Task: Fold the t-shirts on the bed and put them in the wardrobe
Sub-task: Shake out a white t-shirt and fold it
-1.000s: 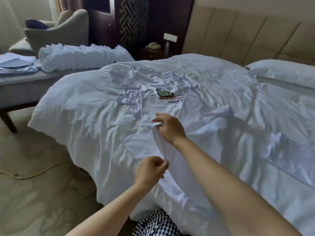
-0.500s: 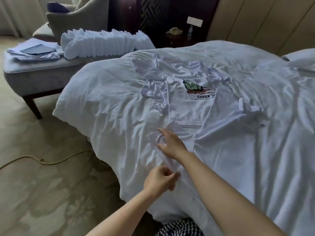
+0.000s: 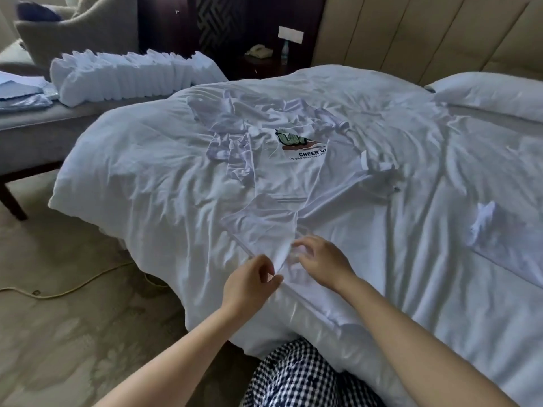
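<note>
A white t-shirt [image 3: 338, 212] lies spread on the white bed [image 3: 147, 171], partly over a second white t-shirt [image 3: 296, 160] with a green-and-brown print reading "CHEER UP". My left hand [image 3: 249, 282] pinches the near shirt's fabric at its lower left edge, close to the bed's front. My right hand [image 3: 320, 259] sits just right of it, fingers curled on the same fold of cloth. A small crumpled white piece [image 3: 482, 221] lies to the right on the duvet. No wardrobe shows in this view.
A grey bench [image 3: 35, 133] at the left holds a row of folded white shirts [image 3: 132, 77] and flat packets [image 3: 20, 92]. Behind are an armchair [image 3: 79, 27], a dark nightstand with a phone [image 3: 258, 51], and a pillow [image 3: 493, 92]. A yellow cable [image 3: 67, 289] crosses the floor.
My right hand drew back toward me along the shirt's edge, closing on my left hand. The camera view swung left, then back right.
</note>
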A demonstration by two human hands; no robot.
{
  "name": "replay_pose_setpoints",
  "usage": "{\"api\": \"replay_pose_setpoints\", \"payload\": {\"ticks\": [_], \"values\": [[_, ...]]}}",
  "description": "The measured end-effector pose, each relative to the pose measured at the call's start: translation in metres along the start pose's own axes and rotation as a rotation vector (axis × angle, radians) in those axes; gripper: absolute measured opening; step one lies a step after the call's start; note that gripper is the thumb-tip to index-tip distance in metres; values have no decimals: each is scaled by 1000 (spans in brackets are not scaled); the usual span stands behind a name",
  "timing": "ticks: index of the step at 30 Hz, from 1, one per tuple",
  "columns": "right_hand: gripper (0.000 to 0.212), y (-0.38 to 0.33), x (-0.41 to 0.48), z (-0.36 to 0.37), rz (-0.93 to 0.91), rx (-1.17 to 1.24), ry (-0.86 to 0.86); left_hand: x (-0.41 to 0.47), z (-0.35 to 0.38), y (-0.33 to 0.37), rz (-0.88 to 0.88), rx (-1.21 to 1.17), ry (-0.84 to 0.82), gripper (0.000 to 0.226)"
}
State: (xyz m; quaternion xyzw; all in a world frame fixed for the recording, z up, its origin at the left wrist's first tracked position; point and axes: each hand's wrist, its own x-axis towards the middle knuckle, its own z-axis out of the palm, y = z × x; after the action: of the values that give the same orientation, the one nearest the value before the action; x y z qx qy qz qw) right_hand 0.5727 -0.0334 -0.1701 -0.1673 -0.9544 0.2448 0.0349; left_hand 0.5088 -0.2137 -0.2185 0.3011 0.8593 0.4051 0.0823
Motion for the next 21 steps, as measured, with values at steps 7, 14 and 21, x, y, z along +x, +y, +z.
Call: {"api": "replay_pose_setpoints", "payload": {"ticks": [7, 14, 21], "values": [[36, 50, -83, -25, 143, -43, -24, -13, 24, 22, 403, 302, -144, 36], [45, 69, -134, -26, 117, -78, -101, -15, 38, 36, 458, 480, -230, 41], [58, 71, -154, -19, -14, -271, -135, -13, 37, 42, 406, 520, -224, 19]]}}
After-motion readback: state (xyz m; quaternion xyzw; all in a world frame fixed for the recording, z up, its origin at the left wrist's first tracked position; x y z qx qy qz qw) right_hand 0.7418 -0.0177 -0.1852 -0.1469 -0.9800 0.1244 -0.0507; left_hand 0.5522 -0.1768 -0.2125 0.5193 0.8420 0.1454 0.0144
